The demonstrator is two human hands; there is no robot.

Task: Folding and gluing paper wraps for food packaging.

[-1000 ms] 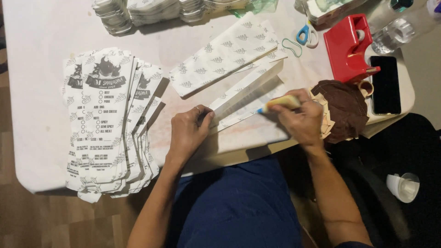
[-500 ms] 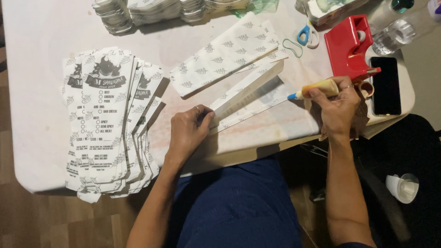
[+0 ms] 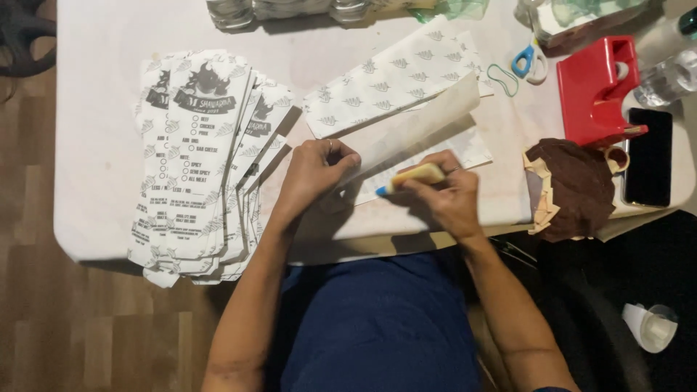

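My left hand (image 3: 312, 174) presses down on a folded white printed paper sheet (image 3: 414, 131) near the table's front edge and holds its raised flap. My right hand (image 3: 443, 196) grips a pale yellow glue stick with a blue tip (image 3: 410, 178); the tip touches the paper just right of my left hand. A fanned stack of printed paper bags (image 3: 196, 160) lies to the left of my left hand. Another patterned paper sheet (image 3: 392, 80) lies behind the one I hold.
White table (image 3: 102, 145) with wooden floor at left. A red tape dispenser (image 3: 595, 87), blue-handled scissors (image 3: 526, 62), a green rubber band (image 3: 501, 78), a black phone (image 3: 648, 167), a plastic bottle (image 3: 668, 76) and a brown cloth (image 3: 573, 185) sit at right. Stacked clear containers (image 3: 283, 9) stand at the back.
My right hand has swung back left from near the phone and brought the glue stick's tip down onto the paper. My left hand has stayed on the sheet.
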